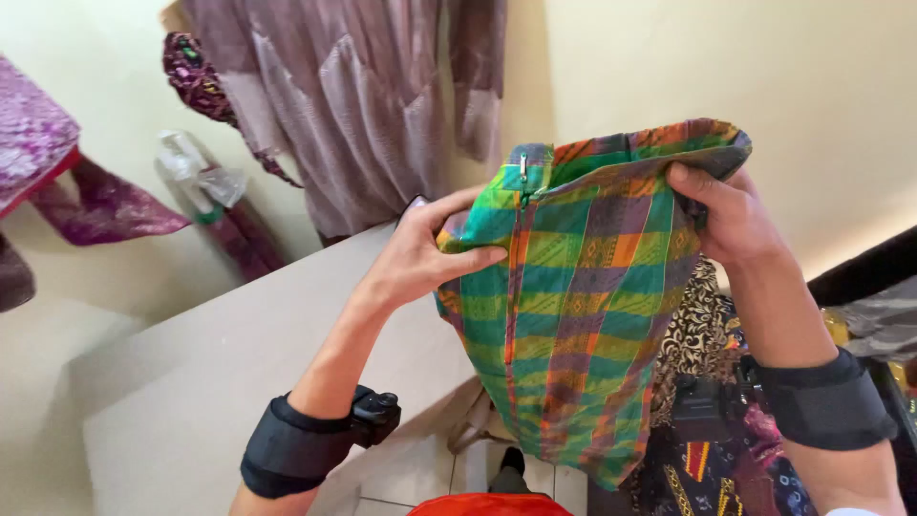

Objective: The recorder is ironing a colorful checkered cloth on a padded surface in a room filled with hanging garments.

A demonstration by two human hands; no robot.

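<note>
Green, orange, yellow and purple plaid cloth makes up the garment [573, 306] held up in the air between the 2 hands, above the tiled floor [420, 473] and just beside the pale worktop [220, 382]. The left hand [425, 253] is clamped on the garment's left upper edge, thumb across the front and fingers curled behind the cloth. The right hand [731, 215] is closed over the top right corner, where the waist opening is folded over and its green inner side shows. The hands are well apart, stretching the top edge between them. A zipper [522, 177] runs down from the top edge near the left hand, with an orange seam line continuing below it. Each forearm wears a black wrist strap [287, 449]. Behind the garment, a dark batik cloth with gold patterns [702, 334] hangs at the right. On the cream wall [764, 76] hangs a mauve pleated garment [353, 105], and purple fabric [38, 143] shows at the far left.
</note>
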